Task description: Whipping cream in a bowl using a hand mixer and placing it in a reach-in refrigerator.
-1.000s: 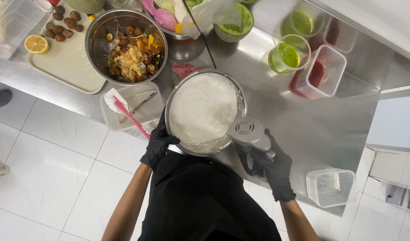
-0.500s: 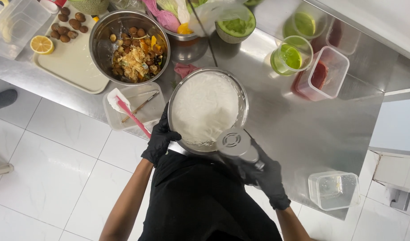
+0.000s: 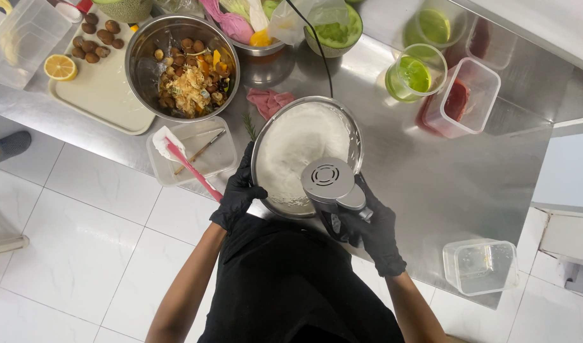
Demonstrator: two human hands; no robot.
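A steel mixing bowl (image 3: pixel 351 127) full of white cream stands at the near edge of the steel counter (image 3: pixel 431 184). My left hand (image 3: pixel 237 190), in a black glove, grips the bowl's left rim. My right hand (image 3: pixel 371 232), also gloved, holds a grey hand blender (image 3: pixel 329 184) upright over the bowl's near side. Its black cord (image 3: pixel 313 44) runs away across the counter. The blender's lower end is hidden inside the cream.
Left of the bowl sits a clear tub (image 3: pixel 196 152) holding a pink spatula. Behind it are a steel bowl of mixed scraps (image 3: pixel 180 67) and a tray with nuts and a lemon half (image 3: pixel 88 82). Green liquid cups (image 3: pixel 415 73), a red-filled tub (image 3: pixel 459 98) and a lidded clear container (image 3: pixel 482 267) stand right.
My right hand has brought the hand blender from beside the bowl's right rim to over its near side. My left hand keeps its grip on the rim.
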